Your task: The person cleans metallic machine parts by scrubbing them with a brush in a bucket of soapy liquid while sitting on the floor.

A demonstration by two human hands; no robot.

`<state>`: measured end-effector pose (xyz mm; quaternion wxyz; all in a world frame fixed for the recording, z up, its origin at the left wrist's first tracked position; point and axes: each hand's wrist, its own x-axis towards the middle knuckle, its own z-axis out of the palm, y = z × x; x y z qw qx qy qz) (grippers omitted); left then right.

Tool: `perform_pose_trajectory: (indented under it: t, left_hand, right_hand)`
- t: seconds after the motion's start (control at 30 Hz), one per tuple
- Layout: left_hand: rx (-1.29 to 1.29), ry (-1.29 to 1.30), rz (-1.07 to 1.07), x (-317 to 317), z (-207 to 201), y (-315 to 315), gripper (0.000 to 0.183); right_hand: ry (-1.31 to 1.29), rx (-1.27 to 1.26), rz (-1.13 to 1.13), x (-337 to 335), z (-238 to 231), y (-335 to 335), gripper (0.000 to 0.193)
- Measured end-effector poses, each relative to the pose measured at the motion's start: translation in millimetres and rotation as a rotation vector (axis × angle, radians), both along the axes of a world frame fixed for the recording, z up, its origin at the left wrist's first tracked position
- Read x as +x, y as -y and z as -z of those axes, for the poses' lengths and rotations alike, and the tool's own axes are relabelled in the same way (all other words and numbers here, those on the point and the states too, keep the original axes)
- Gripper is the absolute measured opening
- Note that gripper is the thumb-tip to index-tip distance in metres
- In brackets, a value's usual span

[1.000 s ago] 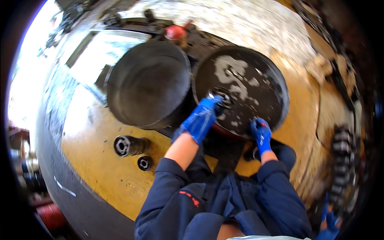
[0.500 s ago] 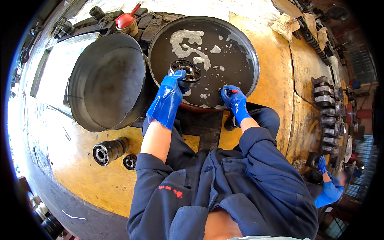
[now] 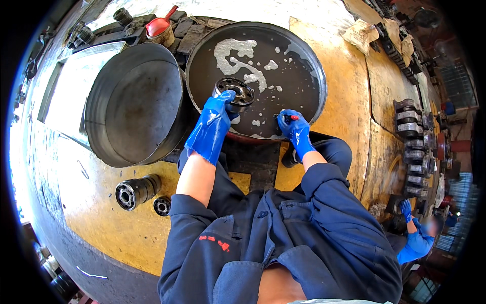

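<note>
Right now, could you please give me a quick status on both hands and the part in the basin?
Left hand gripping round metal part over dark foamy liquid. Right hand at basin rim, closed on small red-tipped object. Nothing between them.

Bright daylight falls hard from the upper left, blowing out the pale floor slab (image 3: 71, 96) beside the empty grey metal basin (image 3: 134, 104). Fisheye bending curves every edge; the rim is black, detail there soft.

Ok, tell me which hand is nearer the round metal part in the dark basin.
Left. The left hand grips the round metal part at its near edge. The right hand is apart from it, off to its right by the basin rim.
</note>
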<state>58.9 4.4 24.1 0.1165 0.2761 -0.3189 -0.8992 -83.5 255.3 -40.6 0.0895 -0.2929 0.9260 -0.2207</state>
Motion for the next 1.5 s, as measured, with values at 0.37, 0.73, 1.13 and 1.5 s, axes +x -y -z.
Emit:
perform_pose_trajectory:
  t: [0.37,0.73,1.13,1.5]
  left_hand:
    - [-0.016,0.006,0.023,-1.4,4.0,-1.8,0.052]
    - [-0.032,-0.010,0.041,-1.6,10.1,-0.4,0.053]
    - [-0.053,-0.028,0.045,-6.4,19.8,2.9,0.054]
    - [-0.069,-0.053,0.032,-2.8,30.9,8.9,0.055]
  right_hand:
    - [-0.036,-0.048,0.006,1.7,3.2,1.1,0.018]
    - [0.006,0.053,0.046,-4.8,12.0,-3.1,0.029]
    - [0.046,0.032,0.007,3.2,-7.3,4.5,0.029]
    - [0.040,0.057,-0.059,1.0,-6.3,5.7,0.027]
